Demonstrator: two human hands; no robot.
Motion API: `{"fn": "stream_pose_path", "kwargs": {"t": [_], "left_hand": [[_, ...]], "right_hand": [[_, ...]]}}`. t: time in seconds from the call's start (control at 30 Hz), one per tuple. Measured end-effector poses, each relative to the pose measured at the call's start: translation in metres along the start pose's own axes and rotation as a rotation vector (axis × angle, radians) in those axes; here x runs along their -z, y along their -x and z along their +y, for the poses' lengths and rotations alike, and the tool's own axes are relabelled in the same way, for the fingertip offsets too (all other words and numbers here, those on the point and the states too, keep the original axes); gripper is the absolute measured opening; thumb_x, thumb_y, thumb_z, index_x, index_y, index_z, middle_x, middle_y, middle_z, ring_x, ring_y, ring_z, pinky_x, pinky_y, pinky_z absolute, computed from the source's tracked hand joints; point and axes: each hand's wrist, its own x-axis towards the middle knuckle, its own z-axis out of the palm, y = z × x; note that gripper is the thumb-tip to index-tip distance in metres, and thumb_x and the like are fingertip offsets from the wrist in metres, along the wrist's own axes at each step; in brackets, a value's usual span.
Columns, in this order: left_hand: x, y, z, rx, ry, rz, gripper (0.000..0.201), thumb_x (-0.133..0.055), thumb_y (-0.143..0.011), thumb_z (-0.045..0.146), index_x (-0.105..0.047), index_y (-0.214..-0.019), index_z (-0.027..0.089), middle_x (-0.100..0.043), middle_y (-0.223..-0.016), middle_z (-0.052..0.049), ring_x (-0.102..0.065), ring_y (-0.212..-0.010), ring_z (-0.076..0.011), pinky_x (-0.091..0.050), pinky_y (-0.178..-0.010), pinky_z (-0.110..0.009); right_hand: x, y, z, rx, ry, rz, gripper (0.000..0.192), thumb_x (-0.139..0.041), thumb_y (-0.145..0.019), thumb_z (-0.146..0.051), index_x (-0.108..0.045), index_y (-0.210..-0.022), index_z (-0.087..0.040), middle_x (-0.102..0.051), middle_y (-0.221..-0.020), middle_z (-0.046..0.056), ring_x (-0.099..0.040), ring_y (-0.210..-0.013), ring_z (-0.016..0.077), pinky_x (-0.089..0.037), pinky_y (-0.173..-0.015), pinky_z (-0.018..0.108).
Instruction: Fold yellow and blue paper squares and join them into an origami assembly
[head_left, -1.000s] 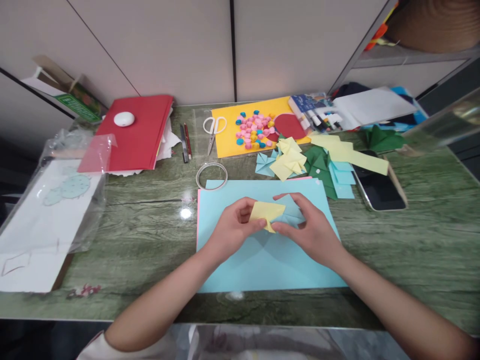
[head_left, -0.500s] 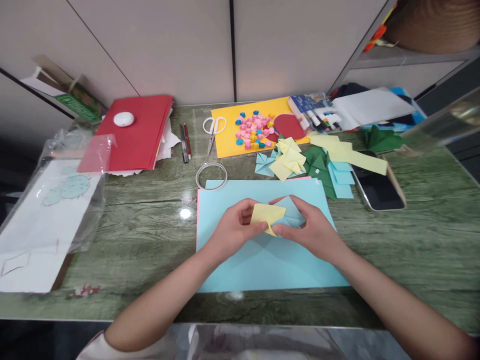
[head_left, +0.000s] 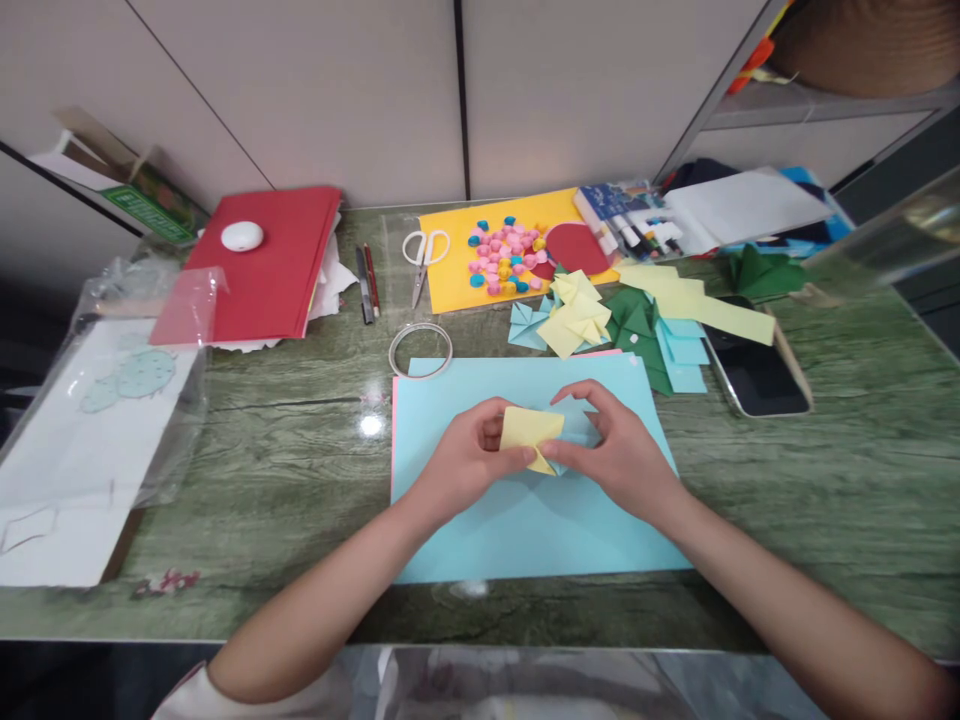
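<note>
Surface: green marble-patterned tabletop (head_left: 825, 480), set against pale wall panels across the top of the frame.
Left hand: the left hand (head_left: 465, 465), at centre frame, is closed in a pinch on the yellow folded paper piece (head_left: 529, 432), thumb laid on its lower edge.
Right hand: the right hand (head_left: 615, 455), just right of centre, is curled around the light blue folded paper piece (head_left: 577, 420), fingertips meeting the yellow piece at its lower corner.
Held pieces: both are pressed together between the hands, just above the light blue sheet (head_left: 525, 520) spread at centre.
Upper centre: white scissors (head_left: 424, 255) and small coloured paper beads (head_left: 506, 260) are laid on a yellow sheet (head_left: 450, 280); a tape ring (head_left: 421, 350) sits at the blue sheet's upper left corner.
Right of centre: folded yellow, blue and green pieces (head_left: 600, 325) are heaped beside a smartphone (head_left: 757, 370).
Upper left: a red folder (head_left: 262, 265) is topped by a white round object (head_left: 241, 236).
Left edge: a plastic sleeve with a cactus drawing (head_left: 105, 400) is seen.
</note>
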Motion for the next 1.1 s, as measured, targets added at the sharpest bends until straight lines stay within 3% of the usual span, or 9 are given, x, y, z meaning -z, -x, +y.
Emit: {"fn": "stream_pose_path", "kwargs": {"t": [0.13, 0.43, 0.77, 0.97, 1.1], "left_hand": [[0.0, 0.0, -0.001, -0.009, 0.004, 0.002, 0.024, -0.07, -0.065, 0.021, -0.053, -0.081, 0.016, -0.061, -0.077, 0.0, -0.057, -0.069, -0.0124, -0.042, -0.063, -0.024], [0.0, 0.0, -0.001, -0.07, 0.005, 0.055, 0.025, -0.069, -0.066, 0.02, -0.053, -0.084, 0.015, -0.062, -0.08, -0.001, -0.058, -0.071, -0.0123, -0.044, -0.067, -0.024], [-0.005, 0.002, -0.002, -0.07, -0.082, 0.107, 0.02, -0.067, -0.066, 0.018, -0.053, -0.079, 0.016, -0.061, -0.076, -0.001, -0.058, -0.071, -0.0132, -0.045, -0.065, -0.025], [-0.005, 0.002, -0.002, -0.068, -0.101, 0.128, 0.021, -0.068, -0.064, 0.02, -0.052, -0.076, 0.016, -0.061, -0.074, 0.0, -0.058, -0.069, -0.0137, -0.045, -0.064, -0.026], [-0.005, 0.001, -0.003, -0.056, -0.121, 0.113, 0.022, -0.068, -0.064, 0.02, -0.053, -0.078, 0.016, -0.061, -0.075, 0.0, -0.058, -0.07, -0.0136, -0.045, -0.064, -0.026]], "right_hand": [[0.0, 0.003, -0.001, 0.042, 0.005, 0.031, 0.029, -0.063, -0.068, -0.027, -0.049, -0.093, -0.024, -0.055, -0.09, 0.001, -0.053, -0.076, 0.0158, -0.041, -0.056, 0.025], [0.007, -0.001, -0.003, 0.014, 0.042, -0.068, 0.043, -0.064, -0.068, -0.027, -0.049, -0.108, -0.026, -0.055, -0.101, 0.001, -0.054, -0.082, 0.0167, -0.041, -0.06, 0.025], [0.001, -0.001, 0.002, 0.01, -0.017, 0.008, 0.041, -0.066, -0.064, -0.025, -0.054, -0.104, -0.024, -0.059, -0.091, 0.002, -0.055, -0.078, 0.0174, -0.043, -0.058, 0.026], [0.003, -0.004, 0.006, -0.034, -0.018, -0.016, 0.021, -0.067, -0.062, -0.029, -0.059, -0.077, -0.016, -0.056, -0.068, -0.001, -0.049, -0.061, 0.0127, -0.04, -0.048, 0.022], [0.004, -0.004, 0.009, -0.086, 0.021, -0.044, 0.024, -0.067, -0.062, -0.034, -0.061, -0.073, -0.015, -0.049, -0.057, -0.003, -0.04, -0.051, 0.0093, -0.034, -0.043, 0.021]]}}
